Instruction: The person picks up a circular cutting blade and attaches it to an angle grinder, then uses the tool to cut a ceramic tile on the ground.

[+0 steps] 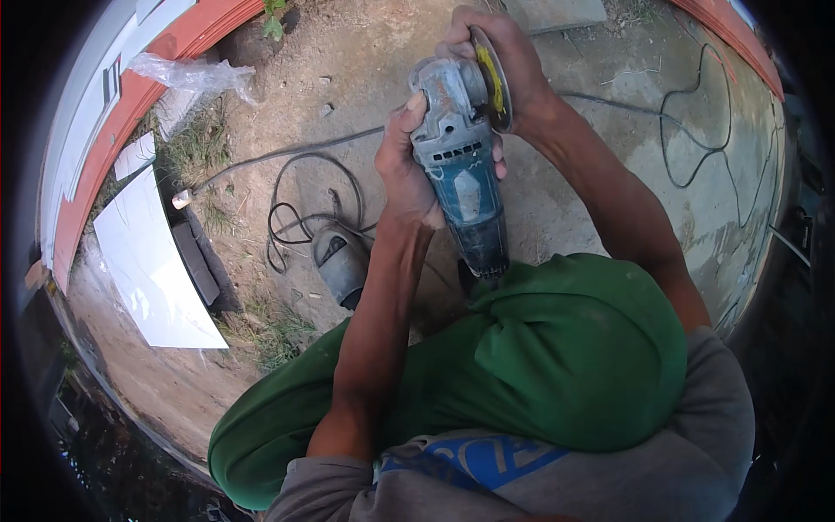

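My left hand (402, 152) is wrapped round the head and upper body of a teal angle grinder (465, 191), its thumb up on the grey metal housing. The grinder is held lengthwise above my green-trousered leg, head away from me, tail near my knee. My right hand (513, 74) grips the disc (494, 83) at the grinder's head, fingers over its rim; the disc is seen nearly edge-on, with yellow on its face. A second, grey power tool (339, 265) lies on the ground left of the grinder, partly behind my left forearm, beside a looped black cable (280, 209).
White sheets (152, 261), clear crumpled plastic (196, 74) and grass tufts lie at the left, by a red-orange edge (130, 96). More cable (678, 122) runs over the concrete (626, 130) at the right. A pale slab (557, 13) is at the top.
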The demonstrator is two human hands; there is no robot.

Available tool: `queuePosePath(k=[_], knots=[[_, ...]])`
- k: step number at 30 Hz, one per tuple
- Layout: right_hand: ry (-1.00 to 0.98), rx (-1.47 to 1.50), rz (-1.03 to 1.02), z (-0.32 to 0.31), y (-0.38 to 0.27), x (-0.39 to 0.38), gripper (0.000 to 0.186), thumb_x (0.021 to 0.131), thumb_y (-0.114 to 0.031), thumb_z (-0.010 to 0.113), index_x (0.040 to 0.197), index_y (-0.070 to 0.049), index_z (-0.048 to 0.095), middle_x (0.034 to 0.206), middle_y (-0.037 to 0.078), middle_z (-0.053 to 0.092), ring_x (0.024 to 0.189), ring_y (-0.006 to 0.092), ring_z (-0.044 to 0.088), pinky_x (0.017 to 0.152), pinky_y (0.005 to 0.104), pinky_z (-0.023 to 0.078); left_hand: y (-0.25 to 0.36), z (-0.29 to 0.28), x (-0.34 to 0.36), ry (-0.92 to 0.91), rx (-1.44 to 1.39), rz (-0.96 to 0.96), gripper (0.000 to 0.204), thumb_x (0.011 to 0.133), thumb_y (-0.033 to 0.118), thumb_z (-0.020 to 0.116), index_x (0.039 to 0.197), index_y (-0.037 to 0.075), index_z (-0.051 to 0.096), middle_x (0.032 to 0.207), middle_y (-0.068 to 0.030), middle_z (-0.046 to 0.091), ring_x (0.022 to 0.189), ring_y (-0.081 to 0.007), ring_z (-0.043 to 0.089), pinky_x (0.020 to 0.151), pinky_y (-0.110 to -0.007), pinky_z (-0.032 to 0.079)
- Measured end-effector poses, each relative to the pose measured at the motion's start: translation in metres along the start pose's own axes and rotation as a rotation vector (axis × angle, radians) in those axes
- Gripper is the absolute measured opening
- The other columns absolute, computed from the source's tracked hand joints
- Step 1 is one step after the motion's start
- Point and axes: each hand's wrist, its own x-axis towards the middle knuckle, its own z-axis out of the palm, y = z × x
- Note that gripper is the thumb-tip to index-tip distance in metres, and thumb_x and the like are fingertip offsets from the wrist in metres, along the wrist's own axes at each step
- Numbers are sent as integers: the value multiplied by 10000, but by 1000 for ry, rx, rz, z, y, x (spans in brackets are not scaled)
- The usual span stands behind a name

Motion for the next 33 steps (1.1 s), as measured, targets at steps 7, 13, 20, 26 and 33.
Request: queuePosePath(k=[7, 13, 20, 26, 33], knots=[[111, 155, 129, -21, 61, -18, 270, 922, -181, 577, 667, -97, 552, 653, 6, 541, 555, 100, 467, 527, 306, 399, -28, -54, -3, 48, -96, -238, 700, 953, 638, 553, 1240, 5, 627, 929, -203, 690, 744, -334, 724, 609, -453, 624], [192, 125, 152, -24, 63, -25, 298, 942, -177, 575, 653, -125, 527, 651, -10, 517, 556, 87, 452, 528, 284, 388, -41, -57, 0, 99, -134, -294, 697, 940, 664, 542, 1231, 39, 642, 900, -212, 691, 684, -330, 714, 612, -436, 615], [243, 166, 352, -55, 95, -16, 279, 887, -286, 678, 672, -141, 573, 673, 9, 587, 534, 123, 530, 489, 311, 423, -56, -75, 11, 171, 3, -316, 698, 956, 660, 506, 1158, 8, 649, 855, -200, 697, 683, -310, 717, 626, -430, 621], [275, 351, 502, -45, 101, -4, 291, 801, -265, 657, 936, -8, 647, 738, 91, 596, 604, 231, 572, 494, 374, 416, -30, -82, 23, 252, 180, -382, 711, 950, 659, 511, 1151, -8, 653, 867, -179, 707, 693, -282, 723, 636, -417, 625], [61, 585, 221, 7, 63, 0, 201, 859, -155, 624, 678, -135, 540, 656, -3, 575, 500, 162, 537, 470, 341, 442, 38, -17, -16, 306, 272, -318, 723, 957, 660, 498, 1184, -7, 661, 883, -209, 701, 711, -319, 704, 641, -431, 604]])
